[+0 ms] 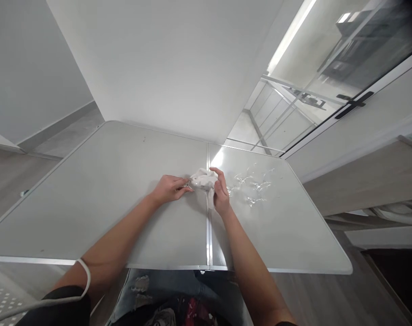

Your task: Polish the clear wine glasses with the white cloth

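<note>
White cloth (203, 179) bunches at frame centre, your right hand (221, 194) clamped round it while your left hand (170, 188) pinches a glass stem (186, 184), seemingly steadying it; clear glasses (255, 190) lie just right on the table (117, 203).

We reach forward: our left hand (170, 188) pinches with curled fingers; our right hand (220, 192) cups inward, fingers bent.
</note>
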`<move>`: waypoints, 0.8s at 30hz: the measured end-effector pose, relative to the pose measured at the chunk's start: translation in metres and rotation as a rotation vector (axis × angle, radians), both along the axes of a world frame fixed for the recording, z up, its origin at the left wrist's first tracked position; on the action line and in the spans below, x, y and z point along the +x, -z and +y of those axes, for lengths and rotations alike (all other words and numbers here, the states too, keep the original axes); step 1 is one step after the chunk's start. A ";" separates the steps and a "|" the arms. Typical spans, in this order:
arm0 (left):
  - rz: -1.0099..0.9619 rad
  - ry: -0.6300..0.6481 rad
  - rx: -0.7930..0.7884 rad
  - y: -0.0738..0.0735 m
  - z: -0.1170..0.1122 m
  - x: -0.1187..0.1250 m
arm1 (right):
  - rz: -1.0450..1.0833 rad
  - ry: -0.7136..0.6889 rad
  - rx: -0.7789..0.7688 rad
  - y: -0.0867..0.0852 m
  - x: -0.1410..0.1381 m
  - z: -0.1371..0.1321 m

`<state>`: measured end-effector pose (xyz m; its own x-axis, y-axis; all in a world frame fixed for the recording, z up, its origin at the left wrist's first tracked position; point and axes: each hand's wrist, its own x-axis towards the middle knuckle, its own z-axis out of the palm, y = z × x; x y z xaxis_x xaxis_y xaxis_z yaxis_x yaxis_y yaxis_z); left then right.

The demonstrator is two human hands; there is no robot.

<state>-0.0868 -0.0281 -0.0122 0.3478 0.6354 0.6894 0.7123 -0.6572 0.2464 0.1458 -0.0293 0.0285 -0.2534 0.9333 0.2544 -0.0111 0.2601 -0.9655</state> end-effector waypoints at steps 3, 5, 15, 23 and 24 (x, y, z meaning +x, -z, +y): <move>0.038 -0.023 0.005 0.001 0.000 0.001 | -0.146 -0.031 0.082 0.001 0.000 0.000; 0.056 -0.016 -0.028 0.002 -0.001 0.000 | -0.204 -0.074 0.092 0.000 -0.002 0.001; -0.076 -0.075 -0.070 0.013 0.006 -0.007 | 0.174 0.023 -0.176 -0.004 -0.004 0.004; -0.071 -0.065 -0.114 0.011 0.008 -0.003 | 0.070 -0.072 -0.154 -0.004 -0.005 0.002; -0.100 -0.038 -0.159 0.011 0.007 -0.003 | 0.022 -0.076 -0.113 -0.004 -0.004 0.001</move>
